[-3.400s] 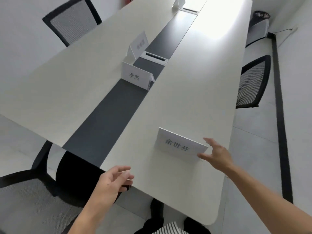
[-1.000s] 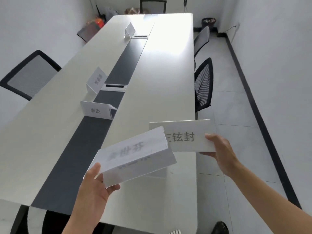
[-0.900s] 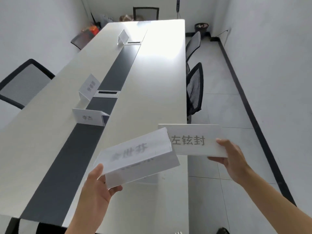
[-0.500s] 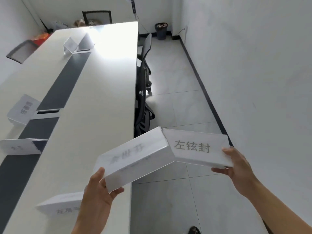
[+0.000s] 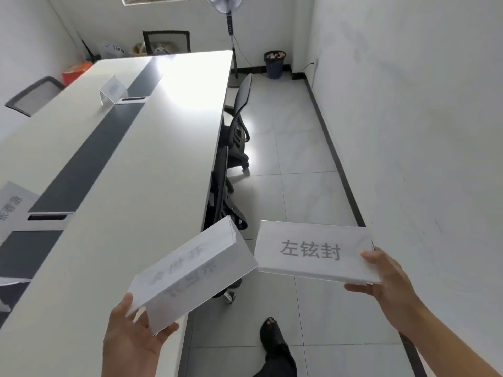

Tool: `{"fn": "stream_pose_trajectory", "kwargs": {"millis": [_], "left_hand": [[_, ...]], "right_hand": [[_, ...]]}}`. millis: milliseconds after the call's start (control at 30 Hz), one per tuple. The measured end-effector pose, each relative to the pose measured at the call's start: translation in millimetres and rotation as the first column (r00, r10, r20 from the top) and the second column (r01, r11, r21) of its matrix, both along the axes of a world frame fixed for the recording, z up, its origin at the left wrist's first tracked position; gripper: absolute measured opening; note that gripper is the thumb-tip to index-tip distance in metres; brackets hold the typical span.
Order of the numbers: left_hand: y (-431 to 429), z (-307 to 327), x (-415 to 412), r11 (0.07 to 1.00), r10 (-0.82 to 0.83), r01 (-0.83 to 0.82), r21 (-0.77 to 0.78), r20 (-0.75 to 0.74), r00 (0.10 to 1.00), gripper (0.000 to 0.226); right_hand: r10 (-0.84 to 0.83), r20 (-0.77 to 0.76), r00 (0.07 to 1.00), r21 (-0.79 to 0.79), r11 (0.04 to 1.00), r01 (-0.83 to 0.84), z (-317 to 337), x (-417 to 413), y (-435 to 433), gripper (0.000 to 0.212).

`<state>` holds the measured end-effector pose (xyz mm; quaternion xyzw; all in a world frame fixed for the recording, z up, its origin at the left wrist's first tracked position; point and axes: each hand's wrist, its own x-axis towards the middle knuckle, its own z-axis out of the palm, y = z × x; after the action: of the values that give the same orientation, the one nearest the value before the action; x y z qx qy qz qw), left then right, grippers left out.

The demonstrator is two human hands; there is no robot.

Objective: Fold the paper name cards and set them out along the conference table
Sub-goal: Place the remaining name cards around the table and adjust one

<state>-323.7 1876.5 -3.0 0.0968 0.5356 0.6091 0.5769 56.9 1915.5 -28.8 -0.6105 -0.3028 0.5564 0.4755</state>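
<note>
My left hand [image 5: 130,341] holds a folded white name card [image 5: 190,273] by its lower left corner, above the right edge of the long white conference table [image 5: 141,170]. Faint grey print shows through the paper. My right hand [image 5: 386,278] grips the right end of a second folded card [image 5: 313,253] with dark characters facing me, held over the floor beside the table. On the table stand a folded card [image 5: 110,89] far down the left half and another card [image 5: 13,205] at the left edge of the view.
A dark strip [image 5: 89,156] with cable boxes runs down the table's middle. Black office chairs [image 5: 231,159] are tucked along the right side, with a narrow tiled aisle [image 5: 296,159] between them and the white wall. A fan [image 5: 230,36] and a bin [image 5: 274,63] stand at the far end.
I picked up the card from the table's near end and now carry a card in each hand. The view has swung right and moved along the table's right side.
</note>
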Motion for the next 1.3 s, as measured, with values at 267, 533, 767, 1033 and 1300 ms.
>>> {"fn": "stream_pose_trajectory", "kwargs": {"millis": [267,533,767,1033,1300], "left_hand": [[163.8,23.0,1.4,0.999,0.004,-0.005,0.049,0.028,1.000,0.042],[235.3,24.9,-11.3,0.978,0.188,-0.191,0.090,0.041,0.981,0.051],[289.3,19.0,7.4,0.819,0.571,-0.572,-0.050,-0.031,0.820,0.018],[311.7,27.5,45.7,0.504,0.860,-0.847,-0.173,0.008,0.510,0.031],[295.2,19.1,30.0,0.367,0.930,-0.895,-0.254,0.076,0.360,0.022]], "right_hand": [[0.043,-0.019,0.999,0.061,0.997,-0.042,37.2,13.4,172.7,0.025],[0.264,-0.054,0.963,0.014,0.964,-0.264,25.0,-19.1,333.4,0.028],[0.499,-0.113,0.859,-0.041,0.862,-0.505,13.2,-60.0,493.4,0.032],[0.759,-0.126,0.638,-0.093,0.632,-0.770,16.7,-142.4,614.0,0.025],[0.862,-0.186,0.471,-0.127,0.454,-0.882,10.0,-231.7,622.4,0.024]]}}
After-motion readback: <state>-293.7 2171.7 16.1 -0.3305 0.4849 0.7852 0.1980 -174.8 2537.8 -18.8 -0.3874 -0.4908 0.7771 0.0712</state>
